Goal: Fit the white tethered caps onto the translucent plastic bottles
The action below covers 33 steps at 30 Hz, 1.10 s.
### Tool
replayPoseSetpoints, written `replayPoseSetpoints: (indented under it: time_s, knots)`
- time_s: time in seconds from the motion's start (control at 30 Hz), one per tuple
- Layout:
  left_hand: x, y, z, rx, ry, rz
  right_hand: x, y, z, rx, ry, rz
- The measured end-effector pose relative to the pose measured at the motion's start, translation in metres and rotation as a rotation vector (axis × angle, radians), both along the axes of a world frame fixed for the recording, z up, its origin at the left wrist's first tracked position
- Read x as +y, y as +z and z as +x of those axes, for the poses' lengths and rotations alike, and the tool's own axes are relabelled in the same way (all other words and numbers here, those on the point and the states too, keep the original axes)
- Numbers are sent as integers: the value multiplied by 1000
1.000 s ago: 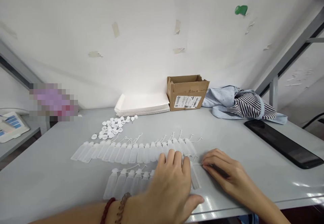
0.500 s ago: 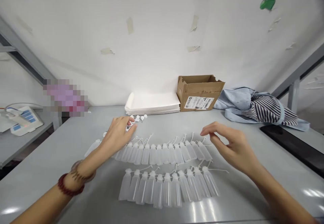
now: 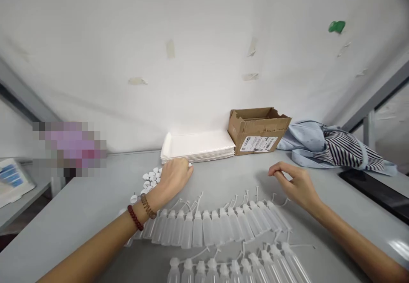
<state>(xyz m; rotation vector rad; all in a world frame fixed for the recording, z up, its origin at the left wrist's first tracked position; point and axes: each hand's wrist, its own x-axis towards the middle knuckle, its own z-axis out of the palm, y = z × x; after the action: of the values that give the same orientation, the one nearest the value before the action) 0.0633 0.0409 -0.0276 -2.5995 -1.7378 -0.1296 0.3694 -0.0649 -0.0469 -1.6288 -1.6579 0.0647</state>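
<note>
My left hand (image 3: pixel 175 176) is curled, back upward, over the right side of a scatter of small white caps (image 3: pixel 153 176). Its fingertips are hidden, so what they hold does not show. A single white cap (image 3: pixel 133 198) lies apart by the wrist. Over the table to the right, my right hand (image 3: pixel 295 185) has thumb and forefinger pinched together, with nothing visible between them. Below the hands lies a row of translucent squeeze bottles (image 3: pixel 207 229) with thin white strap-like ends. A nearer row of similar bottles (image 3: pixel 235 272) is cut off by the lower edge.
A stack of white padded envelopes (image 3: pixel 200 146) lies against the wall, beside an open cardboard box (image 3: pixel 260 131). A blue and striped cloth bundle (image 3: pixel 338 146) and a black flat object (image 3: pixel 377 193) occupy the right. A blurred purple item (image 3: pixel 70 144) is at the left.
My left hand has shifted right across the caps and curled, uncovering more of them. My right thumb and forefinger have come together. The table contents sit lower as the camera view shifted.
</note>
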Motion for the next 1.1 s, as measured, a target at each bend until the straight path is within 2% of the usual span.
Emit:
replayPoseSetpoints:
  time_s: [0.27, 0.43, 0.57, 0.73, 0.8, 0.87, 0.93, 1.1]
  knots:
    - [10, 10, 4, 108, -143, -67, 12, -6, 26, -8, -209, -55]
    - [12, 13, 7, 141, -184, -78, 7, -7, 29, 9, -240, -61]
    - [11, 12, 13, 136, -139, -64, -3, 2, 11, 12, -143, -20]
    - [9, 9, 24, 87, -50, -58, -23, 25, -21, 12, 187, 64]
    - [6, 8, 28, 67, -30, -54, -30, 36, -27, -13, 266, 116]
    - [3, 8, 31, 51, -29, -56, -32, 45, -27, -35, 284, 114]
    - [-1, 8, 32, 39, -39, -63, -30, 48, -23, -42, 271, 39]
    - [-8, 10, 22, -7, -104, -77, -19, 41, -7, -56, 149, -193]
